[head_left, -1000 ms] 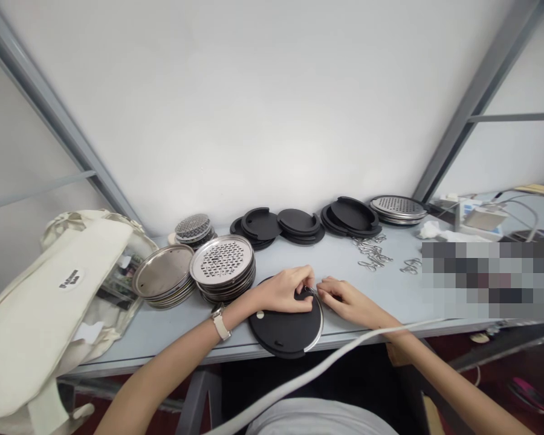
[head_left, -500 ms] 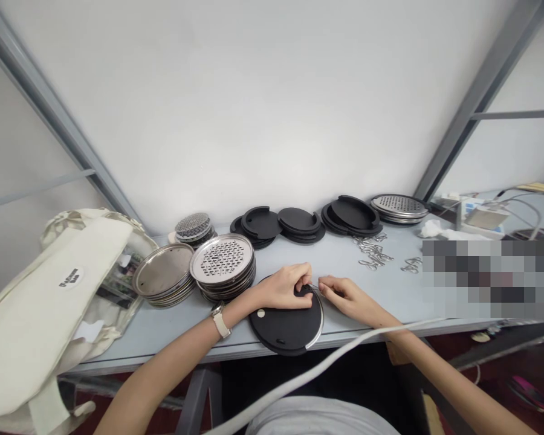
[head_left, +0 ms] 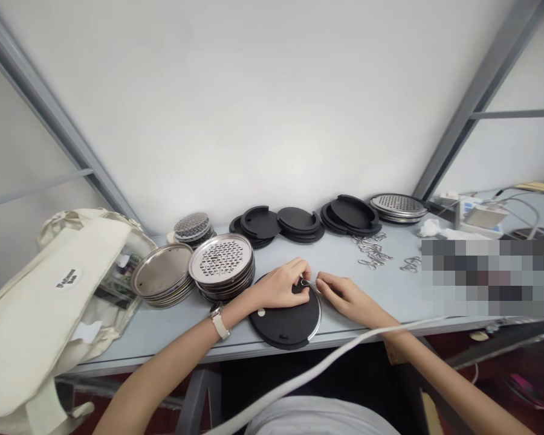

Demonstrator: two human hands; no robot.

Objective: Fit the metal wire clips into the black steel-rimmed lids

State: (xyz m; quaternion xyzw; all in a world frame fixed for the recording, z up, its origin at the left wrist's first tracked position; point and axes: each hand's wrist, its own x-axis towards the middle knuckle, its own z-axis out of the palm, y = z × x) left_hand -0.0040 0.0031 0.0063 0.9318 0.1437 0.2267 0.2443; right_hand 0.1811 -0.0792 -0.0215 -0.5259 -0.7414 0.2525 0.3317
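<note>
A black round lid [head_left: 286, 326] lies at the table's front edge, with a bright metal rim along its right side and a pale round spot on its left. My left hand [head_left: 284, 285] rests over its upper part, fingers curled and thumb pressed near the rim. At the lid's upper right edge, a thin bent metal wire clip [head_left: 305, 283] spans the gap between both hands. My right hand [head_left: 344, 297] pinches its outer end, just beyond the rim. The left fingertips hide part of the clip.
Stacks of metal plates [head_left: 163, 272] and grater discs [head_left: 222, 260] stand to the left. Behind are stacked black lids [head_left: 299, 220] and perforated discs [head_left: 396, 205]. Loose wire clips [head_left: 374, 251] lie at right. A cream bag [head_left: 49, 290] sits far left; a white cable [head_left: 308, 374] crosses in front.
The clip's loop now shows beside my left fingertips. The lid has shifted slightly up and left in view; both hands keep nearly the same positions.
</note>
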